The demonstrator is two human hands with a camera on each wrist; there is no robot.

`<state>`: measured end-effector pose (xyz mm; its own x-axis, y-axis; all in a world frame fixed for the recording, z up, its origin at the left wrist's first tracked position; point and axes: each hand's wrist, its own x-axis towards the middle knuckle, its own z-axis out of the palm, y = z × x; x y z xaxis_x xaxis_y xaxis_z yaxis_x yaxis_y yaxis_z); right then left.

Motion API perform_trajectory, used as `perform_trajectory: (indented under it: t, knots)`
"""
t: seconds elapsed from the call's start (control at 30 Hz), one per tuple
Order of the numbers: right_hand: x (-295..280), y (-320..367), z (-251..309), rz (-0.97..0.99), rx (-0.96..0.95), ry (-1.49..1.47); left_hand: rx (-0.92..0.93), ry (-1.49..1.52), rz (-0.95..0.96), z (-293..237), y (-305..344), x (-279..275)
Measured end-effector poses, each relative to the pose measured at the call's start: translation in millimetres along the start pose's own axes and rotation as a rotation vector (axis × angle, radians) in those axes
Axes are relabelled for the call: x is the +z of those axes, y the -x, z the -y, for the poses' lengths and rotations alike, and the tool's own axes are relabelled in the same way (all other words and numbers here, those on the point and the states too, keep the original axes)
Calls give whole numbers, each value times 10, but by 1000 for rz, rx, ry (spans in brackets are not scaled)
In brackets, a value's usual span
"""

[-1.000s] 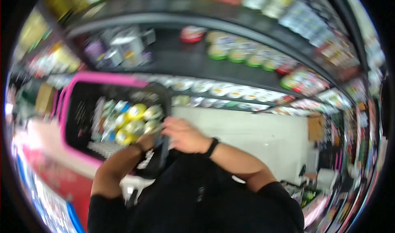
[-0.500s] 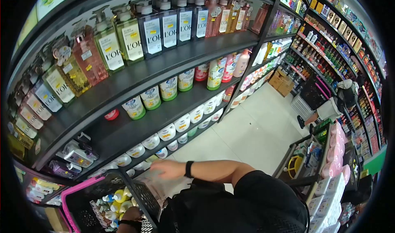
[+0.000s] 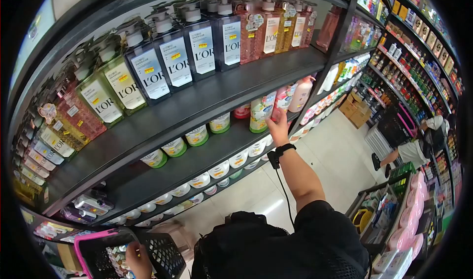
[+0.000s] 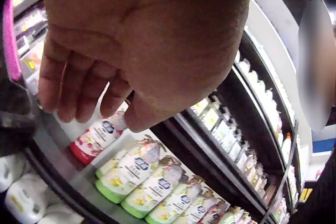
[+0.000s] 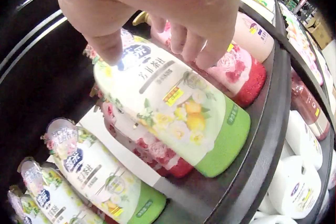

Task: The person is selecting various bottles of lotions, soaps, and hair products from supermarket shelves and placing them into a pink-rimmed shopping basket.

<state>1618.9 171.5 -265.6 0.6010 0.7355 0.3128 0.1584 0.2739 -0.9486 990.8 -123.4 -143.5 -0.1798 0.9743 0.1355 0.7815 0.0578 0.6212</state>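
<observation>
My right hand (image 3: 280, 126) reaches to the lower shelf, at a white bottle with a green base and floral label (image 5: 178, 108). In the right wrist view its thumb overlaps the label's left end. Its fingers (image 5: 193, 48) extend on the other side, toward a pink-and-red bottle (image 5: 242, 74). Over the basket, my left hand (image 3: 139, 260) hangs with loosely bent fingers; the left wrist view shows its palm (image 4: 157, 50) holding nothing. The black basket with a pink rim (image 3: 81, 252) contains several small bottles, partly hidden by that hand.
Pump bottles (image 3: 175, 62) line the shelf above. More green-based bottles (image 3: 197, 135) stand to the left, with white bottles (image 3: 219, 169) below. A rack with pink packages (image 3: 408, 212) is at right. Farther off, another person (image 3: 414, 153) is beside boxes (image 3: 355, 110).
My right hand has moved from over the basket, up and right to the bottles on the shelf. The head view has swung rightward. My left hand stays at the basket.
</observation>
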Motion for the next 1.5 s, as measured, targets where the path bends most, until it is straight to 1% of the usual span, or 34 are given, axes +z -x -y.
perform_trajectory:
  t: [0.03,0.07,0.17,0.2,0.3,0.33,0.43,0.5,0.6,0.63,0.67,0.77,0.8,0.93,1.03,1.1,1.13,1.2,1.23,1.27,1.3,1.33,1.37,1.4,1.43,1.47,1.5]
  knots:
    - [-6,-117,-17,56,-15,8,71,-33,-25,-231,-11,56]
    - [17,-215,-34,112,-32,16,77,27,-56,-388,-20,149]
    - [73,-358,-71,225,-107,-72,167,14,-24,-749,-56,319]
    - [86,-405,-100,235,-149,-27,156,22,42,-835,-86,324]
    - [52,-480,-114,335,-82,-129,183,-20,33,-794,-123,464]
    - [46,-489,-111,344,-35,-157,172,-7,47,-786,-139,513]
    - [-5,-500,41,343,-9,79,124,31,108,-856,-170,579]
    - [3,-521,35,356,-14,122,63,67,169,-1053,-216,572]
    - [-12,-503,-104,403,-29,173,136,-10,200,-999,-243,636]
    - [-11,-507,-162,425,-38,188,132,-12,199,-1000,-234,655]
    - [10,-488,-205,409,-76,195,128,-13,197,-1029,-243,667]
    - [126,-344,173,385,73,8,106,-3,185,-1161,-264,661]
    - [149,-339,163,336,55,40,101,14,180,-1167,-263,676]
    - [156,-351,74,321,56,25,92,43,175,-1227,-231,690]
    - [137,-161,166,380,114,-192,60,49,207,-1266,-207,655]
    - [115,114,317,328,195,-293,49,95,208,-1273,-192,645]
    - [76,267,291,303,238,-327,42,68,222,-1275,-188,628]
    - [21,618,266,316,297,-370,11,67,252,-1213,-191,650]
    - [34,829,324,328,331,-401,85,85,216,-1117,-170,701]
    - [27,1017,342,409,364,-397,111,91,236,-1088,-178,703]
    - [40,1182,368,494,404,-396,67,174,251,-1094,-171,706]
    - [90,1336,485,610,426,-384,100,203,237,-1089,-168,716]
    - [202,1480,657,722,441,-335,108,186,287,-1061,-181,689]
    - [305,1598,789,849,448,-294,151,185,281,-1006,-170,704]
    - [403,1705,927,970,443,-251,234,171,223,-1040,-169,652]
    - [539,1814,1099,1058,447,-168,239,201,220,-1026,-157,588]
    - [674,1911,1270,1166,399,-115,270,233,192,-990,-130,484]
